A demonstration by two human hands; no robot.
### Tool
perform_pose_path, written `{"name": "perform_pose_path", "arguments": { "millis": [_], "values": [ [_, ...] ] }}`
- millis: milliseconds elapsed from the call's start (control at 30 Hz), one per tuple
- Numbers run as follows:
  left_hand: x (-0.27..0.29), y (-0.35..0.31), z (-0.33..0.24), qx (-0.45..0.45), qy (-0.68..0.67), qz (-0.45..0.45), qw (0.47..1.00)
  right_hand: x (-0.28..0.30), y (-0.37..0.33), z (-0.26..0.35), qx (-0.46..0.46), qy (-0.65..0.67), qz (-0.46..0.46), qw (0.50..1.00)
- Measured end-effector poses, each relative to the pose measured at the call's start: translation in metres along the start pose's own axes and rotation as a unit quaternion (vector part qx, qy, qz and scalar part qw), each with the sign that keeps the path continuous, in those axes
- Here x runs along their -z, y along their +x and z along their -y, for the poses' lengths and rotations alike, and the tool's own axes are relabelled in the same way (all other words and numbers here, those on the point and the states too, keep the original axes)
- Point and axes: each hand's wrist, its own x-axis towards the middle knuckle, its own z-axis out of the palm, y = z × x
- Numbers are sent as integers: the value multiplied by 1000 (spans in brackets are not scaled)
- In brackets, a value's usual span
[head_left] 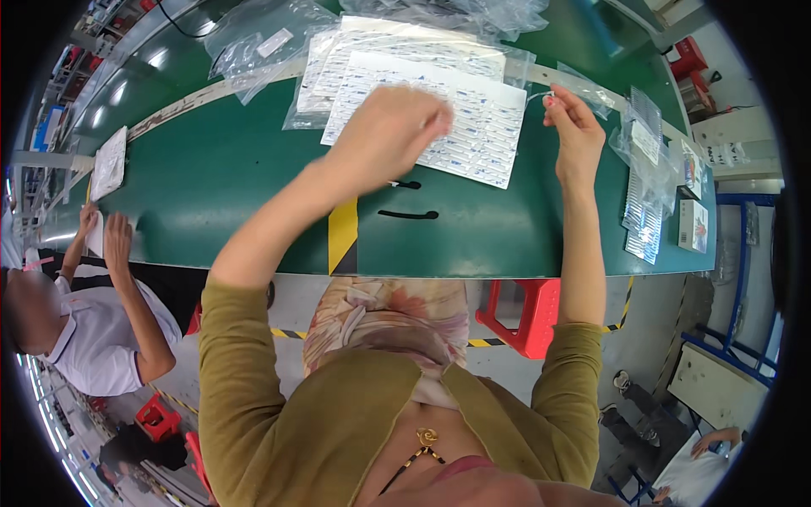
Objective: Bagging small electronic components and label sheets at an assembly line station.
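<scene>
The worktop [211,186] is green. A white sheet [477,118] of small blue-marked stickers lies flat on it, its near right corner pointing toward the front edge and its far part overlapping a stack of similar sheets [405,38]. Clear plastic bags [460,13] lie beyond the stack.

The person's left hand [387,131] is over the left part of the sheet, its fingers curled in; motion blur means one cannot tell whether they grip anything. The right hand [576,135] is raised just off the sheet's right edge, thumb and forefinger together, seemingly clamped on a thin pale strip [541,95], which is too small to make out well.

Two black strips lie between the sheet and the worktop's front edge: the nearer strip [408,215] is well clear of the sheet, while the farther strip [409,184] lies just beside it. Left of them, yellow-and-black tape [342,237] runs to the front edge.

Toward the worktop's right end are clear plastic packs [642,190] and a small white box [693,226]. Near its left end, beside a white pack [108,165], a co-worker [106,329] holds a white piece [97,234].
</scene>
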Motion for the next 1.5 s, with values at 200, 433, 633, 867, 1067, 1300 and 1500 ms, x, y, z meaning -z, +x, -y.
{"name": "perform_pose_path", "arguments": {
  "millis": [200,433,633,867,1067,1300,1500],
  "values": [
    [-26,-96,-28,35,78,34,996,-24,-17,14,-48,24,34,998],
    [-40,-114,-31,6,158,33,987,-36,-39,29,-29,30,93,995],
    [-29,-119,-29,-5,149,13,989,-58,-54,26,-73,43,137,987],
    [16,-67,18,370,-401,-21,838,-79,-48,25,-99,68,142,983],
    [8,-49,43,411,-572,-25,709,-97,-52,17,-136,125,132,974],
    [7,-60,43,402,-583,25,706,-102,-65,11,-166,116,159,966],
    [6,-62,32,376,-517,-20,769,-108,-71,14,-176,147,135,964]
  ]
}}
